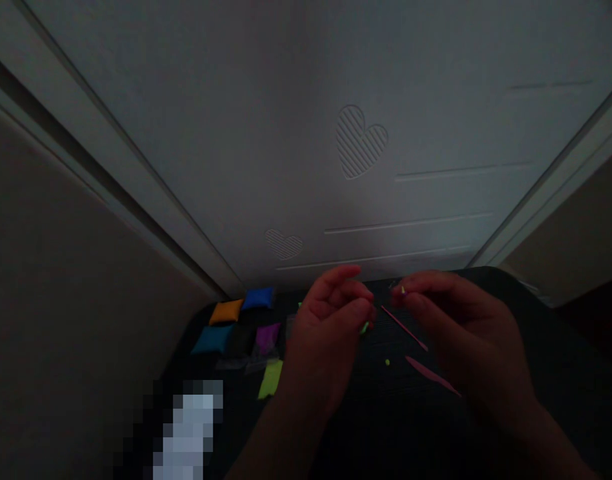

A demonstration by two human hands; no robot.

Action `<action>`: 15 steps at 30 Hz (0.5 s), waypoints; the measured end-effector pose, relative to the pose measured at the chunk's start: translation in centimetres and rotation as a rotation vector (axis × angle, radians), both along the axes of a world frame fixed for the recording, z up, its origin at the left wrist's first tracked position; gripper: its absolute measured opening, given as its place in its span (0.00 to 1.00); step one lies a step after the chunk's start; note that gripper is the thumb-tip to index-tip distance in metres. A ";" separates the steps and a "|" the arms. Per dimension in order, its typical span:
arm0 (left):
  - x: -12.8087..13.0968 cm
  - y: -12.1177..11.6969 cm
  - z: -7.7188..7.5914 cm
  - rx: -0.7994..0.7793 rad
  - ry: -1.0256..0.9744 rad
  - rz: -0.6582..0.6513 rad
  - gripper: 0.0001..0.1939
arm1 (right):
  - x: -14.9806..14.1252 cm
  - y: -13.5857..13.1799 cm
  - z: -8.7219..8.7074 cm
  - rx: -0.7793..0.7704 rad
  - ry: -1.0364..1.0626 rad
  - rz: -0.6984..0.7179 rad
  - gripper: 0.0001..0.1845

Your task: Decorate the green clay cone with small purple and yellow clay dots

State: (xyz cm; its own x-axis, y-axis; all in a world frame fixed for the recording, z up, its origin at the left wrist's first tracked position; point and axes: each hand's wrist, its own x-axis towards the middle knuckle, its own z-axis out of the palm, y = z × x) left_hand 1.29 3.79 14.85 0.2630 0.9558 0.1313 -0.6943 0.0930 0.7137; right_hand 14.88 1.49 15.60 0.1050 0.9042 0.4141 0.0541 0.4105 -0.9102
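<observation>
My left hand point(331, 327) is raised above the dark table with its fingers curled in and the thumb pressed toward them. A bright green piece of modelling clay point(365, 328) peeks out below its thumb and fingertips. To the right, my right hand point(466, 333) pinches a tiny yellow bit of clay point(403, 290) between thumb and forefinger. The hands are a short gap apart. Under and beside the right hand lie a thin pink modelling tool point(405, 328) and a wider pink modelling knife point(433, 377). A small yellow-green clay ball point(387, 363) rests between the hands.
On the left of the dark table point(376, 427) lie orange point(227, 311), blue point(259, 298), teal point(213, 339) and purple point(267, 338) clay packets. A yellow-green piece point(271, 380) sits near my left wrist. A white panel with hearts point(361, 143) stands behind; a pixelated bright patch is lower left.
</observation>
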 end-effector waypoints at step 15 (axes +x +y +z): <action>2.2 1.3 -11.7 0.335 1.389 0.430 0.41 | 4.1 -0.1 1.6 0.183 0.279 -0.199 0.07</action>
